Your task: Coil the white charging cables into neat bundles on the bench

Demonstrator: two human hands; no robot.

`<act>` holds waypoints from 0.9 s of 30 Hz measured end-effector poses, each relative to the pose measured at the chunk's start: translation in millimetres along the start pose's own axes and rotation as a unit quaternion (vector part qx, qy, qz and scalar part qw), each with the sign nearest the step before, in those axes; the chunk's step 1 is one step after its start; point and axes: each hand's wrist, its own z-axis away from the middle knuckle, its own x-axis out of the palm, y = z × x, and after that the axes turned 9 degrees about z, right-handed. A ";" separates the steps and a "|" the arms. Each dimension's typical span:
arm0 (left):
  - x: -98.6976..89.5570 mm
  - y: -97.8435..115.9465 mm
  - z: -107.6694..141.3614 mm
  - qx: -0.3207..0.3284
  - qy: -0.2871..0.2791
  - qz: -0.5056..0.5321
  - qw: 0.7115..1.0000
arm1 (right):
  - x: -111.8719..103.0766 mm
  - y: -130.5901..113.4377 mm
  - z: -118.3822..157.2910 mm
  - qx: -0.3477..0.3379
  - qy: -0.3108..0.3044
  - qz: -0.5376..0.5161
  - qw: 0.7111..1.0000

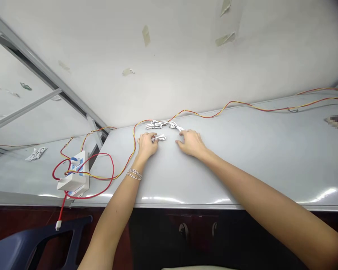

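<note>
From the head view, the only one I have, I take as my landmark the white coiled cable bundle nearest the wall (154,125), lying on the glossy pale-grey metal table (228,168). Toward me from that landmark, just in front of it, lies a second, smaller white cable bundle with a dark tie (160,138), its long axis running roughly sideways; my left hand (148,144) covers its left end, thumb and forefinger around it. I cannot tell whether they pinch it or merely rest there. Just right of the landmark is a third white cable bundle, bound with a dark tie (175,125), slanting down toward my right hand (193,143), which is the nearer one to it. The right thumb and fingers stand apart, with the forefinger tip at the near end of that bundle; whether it truly presses on the cable is hard to make out. A thin red-and-yellow twisted wire (205,116) passes behind the landmark, close along the wall. My left fingers hide part of the front bundle, and the right fingertips seem to cover the slanting bundle's end. Far right of the landmark, a pixelated patch at the frame's edge is unreadable, and both forearms are cut off.
</note>
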 end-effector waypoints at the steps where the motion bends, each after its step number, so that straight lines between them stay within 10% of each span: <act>1: 0.3 0.7 -0.4 -0.007 -0.005 0.010 1.000 | -1.0 1.7 -1.0 0.010 0.005 0.001 1.000; 10: 12.5 19.9 6.3 -0.119 -0.115 0.370 0.914 | 3.8 -7.5 5.4 -0.078 0.013 -0.171 0.982; 18: 11.6 35.5 13.6 -0.088 -0.180 0.439 0.876 | 8.0 -8.4 6.7 -0.141 0.008 -0.228 0.963; 27: 15.3 31.3 11.4 -0.069 -0.071 0.345 0.933 | 7.4 -9.7 6.9 -0.069 0.016 -0.204 0.976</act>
